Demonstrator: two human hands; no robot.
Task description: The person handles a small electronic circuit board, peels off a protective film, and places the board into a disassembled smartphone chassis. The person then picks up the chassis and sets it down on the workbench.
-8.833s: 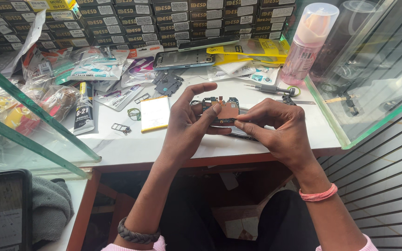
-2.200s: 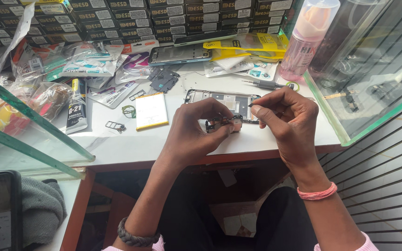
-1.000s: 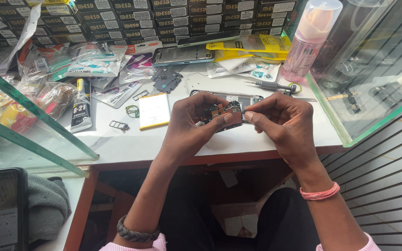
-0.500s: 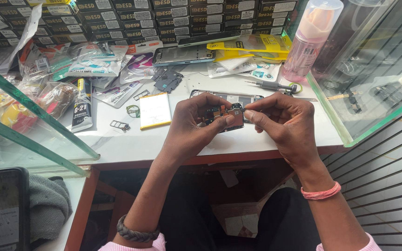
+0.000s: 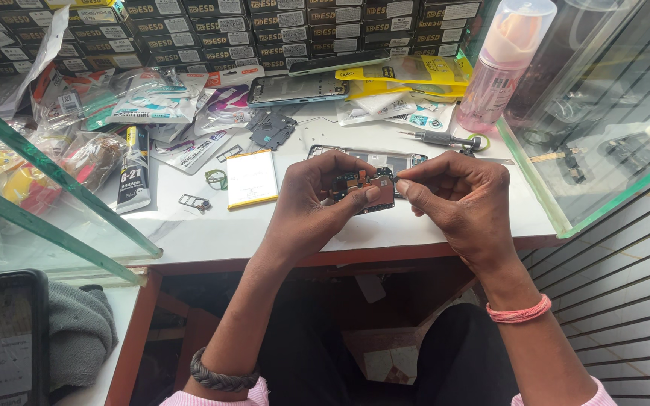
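Left hand [image 5: 311, 197] grips a phone circuit board [image 5: 362, 189] above the counter [image 5: 265, 225]; right hand [image 5: 460, 197] pinches closed at its right edge. Step: seating a small part, seemingly; next calls for fine fingertip pressure.

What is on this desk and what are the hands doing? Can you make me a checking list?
Surface: white table with a reddish front edge, crowded at the back.
Job's things: small circuit board held over an opened phone frame.
Clutter: white battery with yellow edge, black glue tube, another phone, screwdriver, pink spray bottle, plastic packets, SIM tray.
Hands: left hand grips the board; right hand pinches at its right edge.
Cables: nothing seen.
Surroundings: glass panels on both sides, stacked dark boxes behind, grey cloth below left.
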